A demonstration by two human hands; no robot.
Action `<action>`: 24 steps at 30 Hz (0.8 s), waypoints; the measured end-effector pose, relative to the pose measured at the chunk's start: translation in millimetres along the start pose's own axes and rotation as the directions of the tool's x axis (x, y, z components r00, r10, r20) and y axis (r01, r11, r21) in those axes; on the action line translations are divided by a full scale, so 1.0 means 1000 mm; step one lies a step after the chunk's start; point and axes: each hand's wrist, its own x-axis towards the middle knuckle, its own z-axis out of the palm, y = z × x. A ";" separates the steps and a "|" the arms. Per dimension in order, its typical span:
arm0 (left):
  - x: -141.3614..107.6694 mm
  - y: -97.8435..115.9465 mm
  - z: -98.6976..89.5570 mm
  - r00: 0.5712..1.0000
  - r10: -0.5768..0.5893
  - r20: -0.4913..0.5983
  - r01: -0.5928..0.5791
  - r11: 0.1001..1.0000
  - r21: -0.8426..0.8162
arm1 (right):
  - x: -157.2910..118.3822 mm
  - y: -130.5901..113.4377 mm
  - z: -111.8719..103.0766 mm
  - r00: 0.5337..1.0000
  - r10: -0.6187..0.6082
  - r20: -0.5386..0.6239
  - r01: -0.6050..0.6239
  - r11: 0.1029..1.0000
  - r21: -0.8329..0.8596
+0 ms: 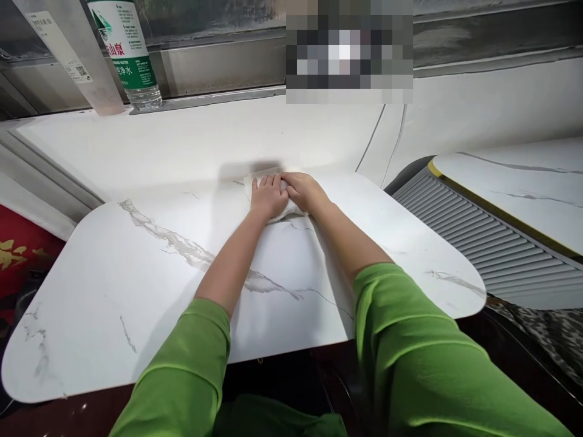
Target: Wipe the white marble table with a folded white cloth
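A pale, folded cloth lies flat near the far edge of the white marble-patterned table. On its left half rests my left hand, palm down, fingers pressing the cloth and closed lightly over it. My right hand is bent around the cloth's right part, its fingertips touching the left hand. Most of the cloth's middle is hidden under both hands; its edges show behind and in front of them.
A green-labelled water bottle and a tall translucent container stand on the window ledge at the back left. Two thin cables run down the white wall. At right are a ribbed grey panel and another marble-patterned table.
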 end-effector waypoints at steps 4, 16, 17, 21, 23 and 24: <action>-0.003 -0.001 0.001 1.000 0.013 0.005 -0.013 1.000 0.024 | -0.008 -0.004 -0.001 1.000 0.014 0.006 -0.014 1.000 -0.018; -0.100 0.049 0.005 0.996 0.071 0.056 -0.075 0.994 0.081 | -0.117 -0.028 -0.037 0.996 -0.081 0.031 0.082 0.996 -0.019; -0.112 0.059 0.007 0.994 0.084 0.065 -0.089 0.993 0.080 | -0.134 -0.028 -0.043 0.996 -0.080 0.030 0.081 0.997 -0.018; -0.151 0.105 0.017 0.982 0.185 0.028 -0.187 0.979 0.083 | -0.199 -0.019 -0.072 0.998 -0.033 0.053 0.034 0.999 -0.016; -0.160 0.128 0.023 0.971 0.240 0.001 -0.239 0.968 0.079 | -0.224 -0.011 -0.086 0.996 0.029 0.087 -0.027 0.999 -0.024; -0.162 0.137 0.024 0.966 0.258 0.000 -0.257 0.964 0.072 | -0.233 -0.006 -0.092 0.990 0.081 0.113 -0.077 0.996 -0.033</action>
